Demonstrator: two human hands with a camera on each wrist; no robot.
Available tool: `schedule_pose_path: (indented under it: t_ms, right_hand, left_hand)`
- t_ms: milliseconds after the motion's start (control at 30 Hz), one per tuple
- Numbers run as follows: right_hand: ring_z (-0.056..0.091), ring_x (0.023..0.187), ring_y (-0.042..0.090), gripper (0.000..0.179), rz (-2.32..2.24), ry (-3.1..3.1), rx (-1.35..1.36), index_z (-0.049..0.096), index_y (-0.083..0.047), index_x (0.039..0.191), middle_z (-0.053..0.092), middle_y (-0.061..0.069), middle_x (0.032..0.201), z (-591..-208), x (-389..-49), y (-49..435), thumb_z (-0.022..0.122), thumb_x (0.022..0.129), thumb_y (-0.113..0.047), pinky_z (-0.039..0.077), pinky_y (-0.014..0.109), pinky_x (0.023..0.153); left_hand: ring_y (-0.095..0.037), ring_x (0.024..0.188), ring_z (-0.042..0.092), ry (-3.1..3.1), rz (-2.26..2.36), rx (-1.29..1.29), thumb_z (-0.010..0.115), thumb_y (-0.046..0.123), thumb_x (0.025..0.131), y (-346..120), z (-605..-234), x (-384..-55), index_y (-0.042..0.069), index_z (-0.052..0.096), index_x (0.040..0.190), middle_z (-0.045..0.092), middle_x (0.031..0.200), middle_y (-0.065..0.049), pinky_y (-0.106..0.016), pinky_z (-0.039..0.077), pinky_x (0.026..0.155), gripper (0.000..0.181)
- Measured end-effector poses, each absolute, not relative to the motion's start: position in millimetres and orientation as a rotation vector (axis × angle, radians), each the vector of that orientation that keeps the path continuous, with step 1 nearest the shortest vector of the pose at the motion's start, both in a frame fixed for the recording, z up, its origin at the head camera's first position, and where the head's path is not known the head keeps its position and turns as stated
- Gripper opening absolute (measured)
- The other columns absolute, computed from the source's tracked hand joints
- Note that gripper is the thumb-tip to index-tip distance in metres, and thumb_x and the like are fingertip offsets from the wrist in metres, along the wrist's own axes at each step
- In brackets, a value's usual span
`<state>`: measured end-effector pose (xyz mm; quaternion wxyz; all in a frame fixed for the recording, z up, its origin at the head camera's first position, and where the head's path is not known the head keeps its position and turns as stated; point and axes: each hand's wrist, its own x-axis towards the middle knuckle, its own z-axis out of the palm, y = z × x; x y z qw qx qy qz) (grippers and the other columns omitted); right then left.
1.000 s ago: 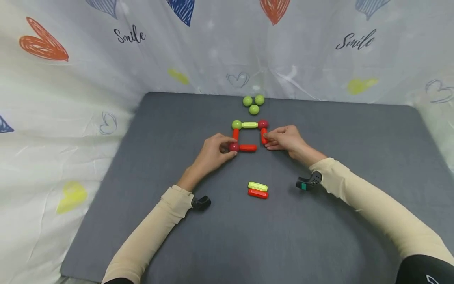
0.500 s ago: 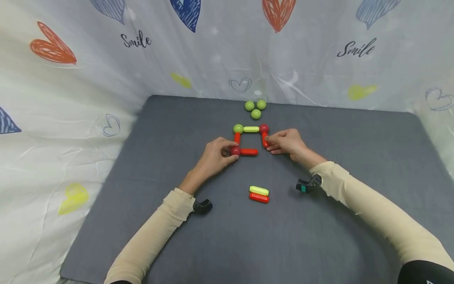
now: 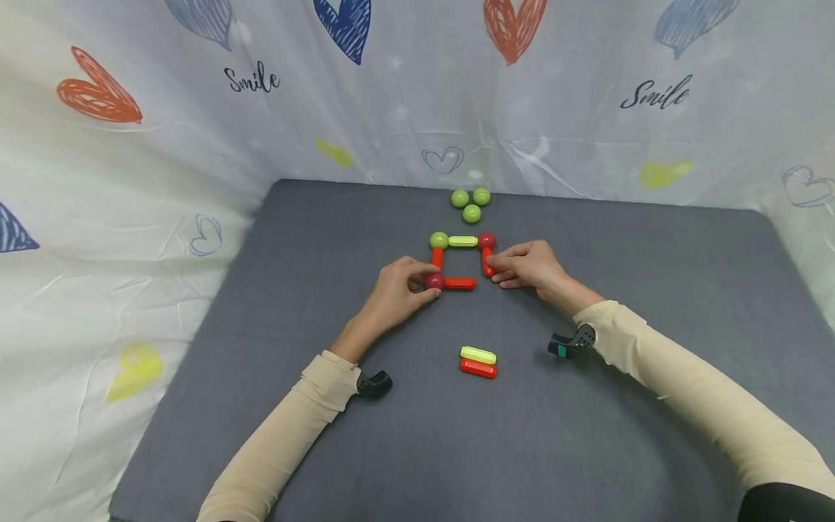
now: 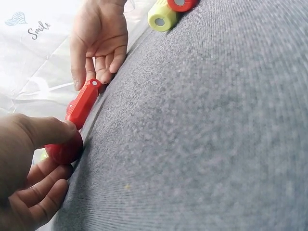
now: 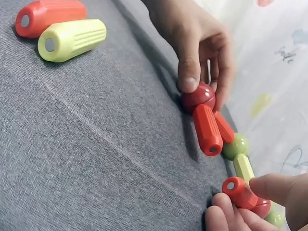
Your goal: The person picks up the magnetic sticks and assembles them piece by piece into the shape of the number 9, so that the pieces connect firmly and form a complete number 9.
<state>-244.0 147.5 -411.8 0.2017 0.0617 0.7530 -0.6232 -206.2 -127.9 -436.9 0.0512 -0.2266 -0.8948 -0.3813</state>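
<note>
A magnetic-toy outline, three-sided with an added near rod, lies on the table. My left hand (image 3: 394,290) pinches its near-left red ball (image 3: 434,281) between thumb and fingers. From that ball one red rod (image 3: 460,283) points right with a free end, and another red rod (image 3: 437,257) runs back to a green ball (image 3: 439,240). A yellow-green rod (image 3: 463,241) links the green ball to the far-right red ball (image 3: 485,241). Thumb and fingers of my right hand (image 3: 531,267) hold the red rod (image 5: 239,193) that comes toward me from there. Its near end shows a silver disc.
Three loose green balls (image 3: 472,213) sit behind the outline, near the table's back edge. Closer to me, a yellow-green rod (image 3: 478,354) and a red rod (image 3: 478,368) lie side by side on the grey table (image 3: 443,449). A printed white sheet (image 3: 391,94) hangs behind.
Everything sits slightly lower in the head view, as the camera has tilted up a little. Both hands keep their holds, and the outline looks the same.
</note>
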Motion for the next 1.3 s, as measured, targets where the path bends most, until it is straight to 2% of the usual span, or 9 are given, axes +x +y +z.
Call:
schedule_pose_path:
  t_ms: [233, 400, 500, 633, 767, 867, 1067, 1167, 1300]
  right_hand:
    - [0.073, 0.076, 0.018, 0.048, -1.744, 2.242, 0.153, 0.069, 0.008, 0.116, 0.074, 0.013, 0.092, -404.4, -261.0, 165.4, 0.079, 0.088, -0.030, 0.060, 0.036, 0.071]
    - [0.073, 0.077, 0.025, 0.037, -1.538, 2.673, -0.133, 0.072, 0.003, 0.112, 0.074, 0.017, 0.100, -397.1, -298.6, 177.2, 0.077, 0.091, -0.027, 0.060, 0.033, 0.064]
    - [0.072, 0.086, 0.030, 0.033, -1.255, 2.894, -0.350, 0.072, 0.000, 0.116, 0.072, 0.017, 0.108, -389.1, -324.1, 176.6, 0.074, 0.092, -0.022, 0.058, 0.035, 0.068]
    - [0.068, 0.099, 0.036, 0.037, -0.953, 2.980, -0.660, 0.069, 0.001, 0.123, 0.068, 0.020, 0.118, -379.7, -352.9, 165.3, 0.075, 0.089, -0.013, 0.055, 0.046, 0.081]
    - [0.068, 0.099, 0.037, 0.042, -0.749, 2.977, -0.845, 0.068, 0.003, 0.124, 0.067, 0.022, 0.119, -381.3, -372.2, 151.2, 0.077, 0.085, -0.009, 0.053, 0.050, 0.085]
    - [0.068, 0.097, 0.035, 0.041, -0.661, 3.003, -0.889, 0.069, 0.003, 0.122, 0.067, 0.021, 0.115, -387.4, -379.9, 143.3, 0.079, 0.083, -0.008, 0.053, 0.049, 0.083]
    - [0.062, 0.087, 0.032, 0.028, -0.663, 3.063, -0.947, 0.075, 0.003, 0.108, 0.068, 0.019, 0.097, -396.6, -385.4, 136.3, 0.079, 0.082, -0.006, 0.050, 0.047, 0.077]
    - [0.063, 0.086, 0.032, 0.024, -0.717, 3.057, -0.928, 0.075, 0.004, 0.105, 0.068, 0.020, 0.095, -397.4, -385.4, 137.4, 0.078, 0.083, -0.004, 0.051, 0.047, 0.076]
    - [0.067, 0.091, 0.034, 0.025, -0.816, 3.036, -0.797, 0.073, 0.006, 0.108, 0.071, 0.021, 0.100, -391.6, -376.8, 143.3, 0.076, 0.085, -0.005, 0.053, 0.047, 0.080]
  left_hand:
    - [-0.012, 0.085, 0.064, -2.693, -1.181, -0.725, 0.084, 0.015, 0.084, -126.5, -434.5, -210.1, 0.010, 0.075, 0.117, 0.063, 0.100, -0.004, -0.024, 0.054, 0.073, 0.035]
    - [-0.011, 0.085, 0.062, -2.702, -1.167, -0.742, 0.083, 0.016, 0.084, -126.3, -431.9, -212.1, 0.010, 0.074, 0.118, 0.063, 0.101, -0.004, -0.022, 0.053, 0.073, 0.035]
    - [-0.011, 0.086, 0.062, -2.715, -1.164, -0.744, 0.083, 0.017, 0.085, -127.0, -432.3, -211.7, 0.010, 0.074, 0.119, 0.063, 0.101, -0.004, -0.022, 0.053, 0.073, 0.036]
    - [-0.012, 0.085, 0.062, -2.708, -1.177, -0.733, 0.083, 0.017, 0.085, -129.3, -434.0, -209.6, 0.010, 0.074, 0.118, 0.063, 0.100, -0.004, -0.024, 0.053, 0.073, 0.035]
    - [-0.012, 0.085, 0.063, -2.701, -1.193, -0.714, 0.083, 0.017, 0.085, -131.2, -436.5, -207.2, 0.010, 0.074, 0.118, 0.063, 0.100, -0.004, -0.024, 0.053, 0.073, 0.034]
    - [-0.012, 0.086, 0.063, -2.715, -1.196, -0.711, 0.083, 0.017, 0.085, -131.0, -437.6, -205.9, 0.011, 0.074, 0.119, 0.063, 0.102, -0.003, -0.023, 0.054, 0.073, 0.035]
    - [-0.012, 0.087, 0.064, -2.728, -1.202, -0.708, 0.083, 0.017, 0.085, -129.9, -436.5, -204.2, 0.010, 0.074, 0.119, 0.064, 0.103, -0.005, -0.022, 0.054, 0.074, 0.036]
    - [-0.012, 0.088, 0.064, -2.724, -1.200, -0.708, 0.083, 0.016, 0.085, -130.4, -436.1, -204.5, 0.010, 0.074, 0.119, 0.064, 0.103, -0.005, -0.022, 0.054, 0.075, 0.036]
    - [-0.013, 0.087, 0.064, -2.705, -1.195, -0.713, 0.083, 0.015, 0.084, -132.3, -434.1, -206.1, 0.009, 0.074, 0.118, 0.064, 0.102, -0.005, -0.023, 0.054, 0.074, 0.036]
